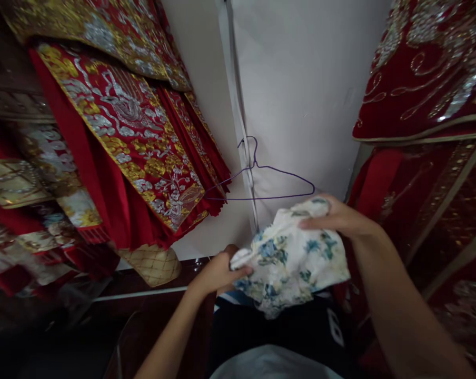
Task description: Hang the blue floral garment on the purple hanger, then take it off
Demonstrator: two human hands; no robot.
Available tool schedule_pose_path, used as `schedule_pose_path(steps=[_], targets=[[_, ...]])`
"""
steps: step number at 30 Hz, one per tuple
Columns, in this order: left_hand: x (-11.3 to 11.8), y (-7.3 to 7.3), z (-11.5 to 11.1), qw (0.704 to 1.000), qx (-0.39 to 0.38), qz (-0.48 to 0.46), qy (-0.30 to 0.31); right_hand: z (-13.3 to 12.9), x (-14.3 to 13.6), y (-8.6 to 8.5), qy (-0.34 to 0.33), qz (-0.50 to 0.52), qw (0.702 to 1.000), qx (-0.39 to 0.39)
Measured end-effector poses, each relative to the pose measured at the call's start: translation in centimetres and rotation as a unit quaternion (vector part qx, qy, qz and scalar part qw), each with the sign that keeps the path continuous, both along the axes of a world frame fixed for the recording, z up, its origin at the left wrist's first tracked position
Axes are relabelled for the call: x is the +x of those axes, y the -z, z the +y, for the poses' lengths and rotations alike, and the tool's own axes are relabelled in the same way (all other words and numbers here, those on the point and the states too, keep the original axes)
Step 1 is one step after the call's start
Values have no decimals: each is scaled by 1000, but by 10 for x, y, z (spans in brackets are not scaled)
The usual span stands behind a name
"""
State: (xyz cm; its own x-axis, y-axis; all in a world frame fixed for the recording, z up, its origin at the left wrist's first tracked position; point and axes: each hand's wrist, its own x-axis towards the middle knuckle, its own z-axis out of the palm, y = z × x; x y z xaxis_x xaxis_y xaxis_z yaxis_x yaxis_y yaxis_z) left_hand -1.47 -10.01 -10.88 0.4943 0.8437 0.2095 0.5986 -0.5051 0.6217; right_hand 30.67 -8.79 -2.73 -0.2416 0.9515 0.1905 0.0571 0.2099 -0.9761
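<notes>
A white garment with blue and green flower print [289, 258] is stretched between my hands, its exact kind unclear. My left hand [220, 271] pinches its left edge, thumb on top. On the upper right side, my right hand [336, 213] grips the cloth, with the thumb over it and the other fingers mostly behind. Just above the garment hangs a thin purple hanger [279, 197], its hook by a pale strap [236, 100] that runs down the wall. Nothing hangs on this hanger.
Red embroidered garments with gold and silver patterns [131, 116] hang at the left. Dark red beaded garments [427, 95] hang close on the right. A white wall [309, 89] stands ahead. Low at the left are a gold quilted form [153, 266] and a pale rail [143, 293].
</notes>
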Motion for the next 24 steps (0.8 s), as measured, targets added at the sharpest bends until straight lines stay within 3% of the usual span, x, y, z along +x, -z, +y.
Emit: schedule_pose_path(steps=[1,3,5,9,13,17,24], targets=[[-12,-8,5,999,24,27,-26,15,0,-3,47,-18,998,34],[-36,-25,17,995,50,73,-43,49,-6,1,50,-53,995,75],[-53,-39,27,992,65,93,-57,82,-20,15,12,-38,995,93],[-67,-52,43,988,104,68,-95,129,-54,50,61,-18,992,113],[-65,-51,52,984,153,25,-92,147,-64,74,119,-68,984,112],[-59,-48,55,980,175,45,-88,155,-57,78,145,-69,975,152],[-49,-52,63,959,199,-13,-201,166,-71,84,162,-109,973,126]])
